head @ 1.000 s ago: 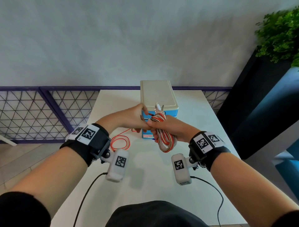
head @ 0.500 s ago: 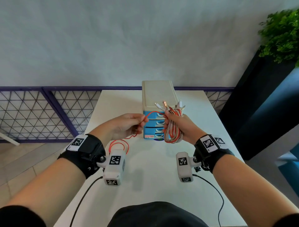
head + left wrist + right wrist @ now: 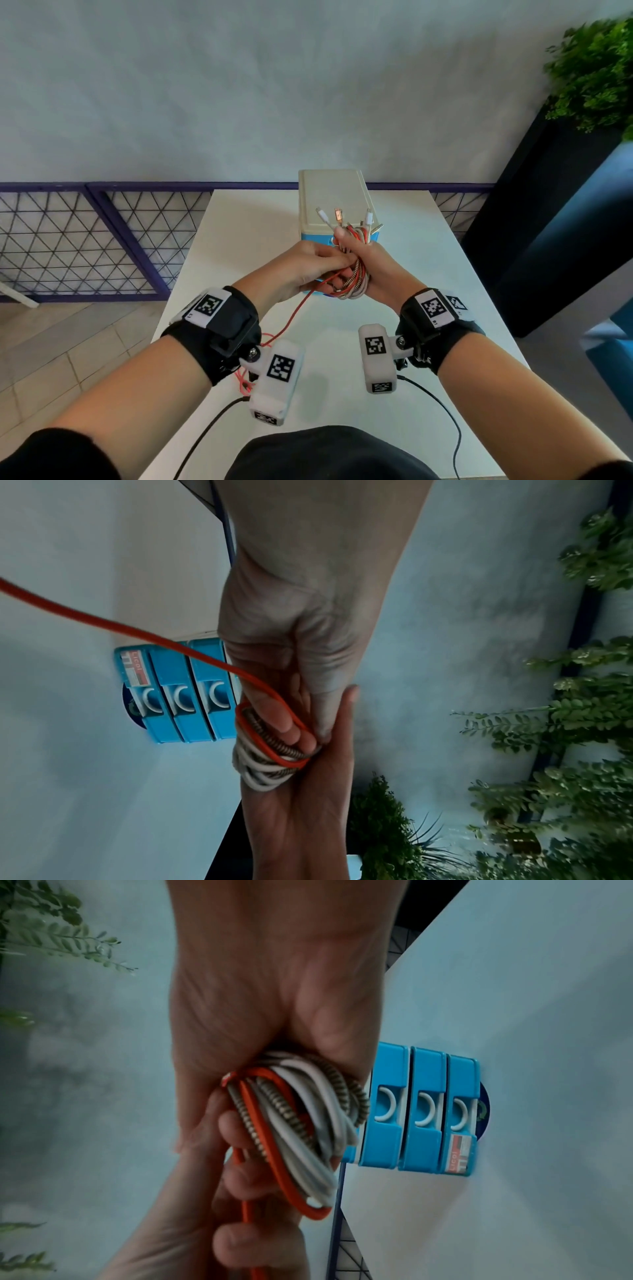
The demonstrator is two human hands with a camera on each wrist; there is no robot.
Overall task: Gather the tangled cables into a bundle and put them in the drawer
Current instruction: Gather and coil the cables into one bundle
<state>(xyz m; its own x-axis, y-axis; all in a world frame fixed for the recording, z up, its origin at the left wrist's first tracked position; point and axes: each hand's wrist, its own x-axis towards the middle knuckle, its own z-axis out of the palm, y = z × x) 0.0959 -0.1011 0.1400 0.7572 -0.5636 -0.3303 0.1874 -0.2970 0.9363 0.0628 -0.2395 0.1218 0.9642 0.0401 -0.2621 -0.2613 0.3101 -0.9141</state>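
My right hand (image 3: 375,270) grips a coiled bundle of white, braided and red cables (image 3: 354,286) in the air, in front of the drawer unit (image 3: 330,195). Several connector ends (image 3: 337,216) stick up above the thumb. My left hand (image 3: 301,270) is pressed against the bundle, its fingers curled round the loose red cable (image 3: 291,318). In the right wrist view the bundle (image 3: 301,1123) fills the right palm, and the left hand (image 3: 240,1231) holds the red cable (image 3: 246,1231) below it. The three blue drawers (image 3: 185,691) (image 3: 421,1115) are closed.
The white table (image 3: 428,274) carries the drawer unit at its far middle. Slack red cable (image 3: 245,378) hangs under my left wrist. A purple mesh railing (image 3: 102,240) runs along the left, and a dark planter with a green plant (image 3: 596,75) stands on the right.
My left hand has come back from the left to the bundle, bringing the red cable with it. Both hands have risen slightly, and less red slack lies on the table.
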